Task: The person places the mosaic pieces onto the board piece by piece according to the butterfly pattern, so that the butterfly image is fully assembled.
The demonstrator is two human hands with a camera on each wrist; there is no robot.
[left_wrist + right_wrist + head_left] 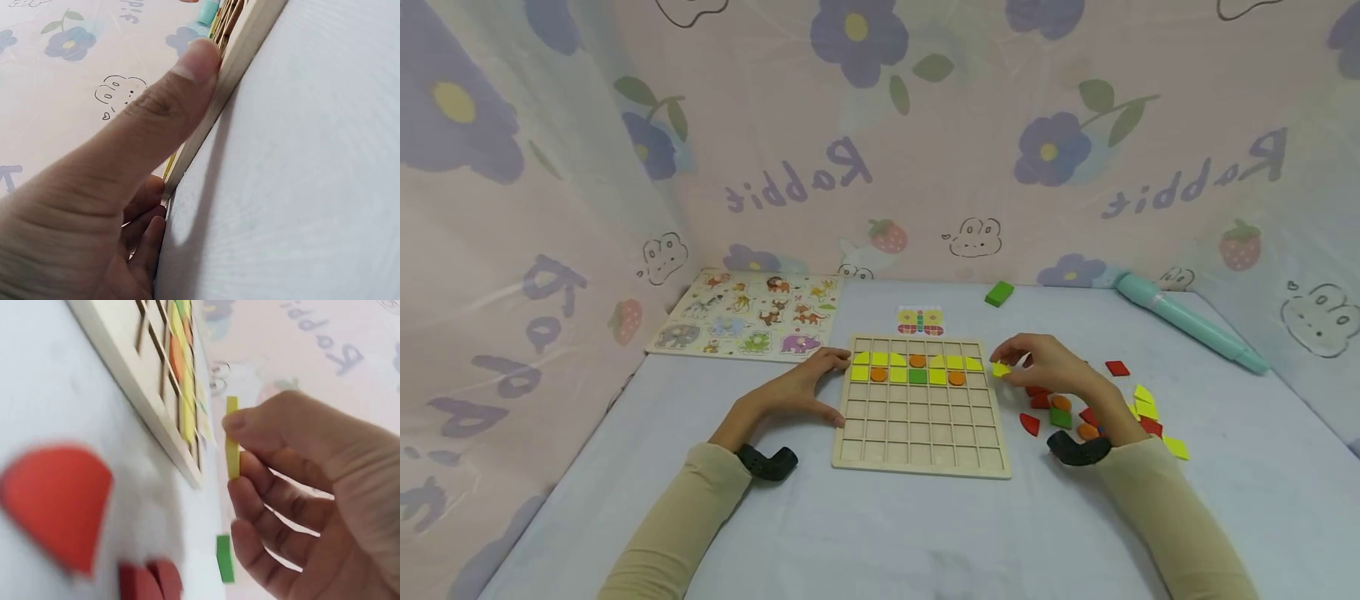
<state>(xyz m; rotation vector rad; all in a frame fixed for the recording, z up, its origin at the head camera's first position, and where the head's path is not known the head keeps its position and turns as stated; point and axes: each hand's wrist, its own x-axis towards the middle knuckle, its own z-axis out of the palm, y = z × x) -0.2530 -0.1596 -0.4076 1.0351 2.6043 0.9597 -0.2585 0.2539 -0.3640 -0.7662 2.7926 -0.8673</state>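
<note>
Right grip (1051, 362) pinches one tile (1001, 369) — board (919, 432) holds three discs (917, 361).

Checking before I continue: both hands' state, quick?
Left hand: open, touching the left edge of the wooden board.
Right hand: closed, pinching a yellow piece.

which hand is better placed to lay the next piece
Likely the right hand: it pinches a flat yellow tile beside the pale wooden grid board; the left hand rests against the board's left edge.

animal puzzle board (752, 314): left rear | teal tube (1191, 322): right rear | flowered cloth (936, 158): behind
</note>
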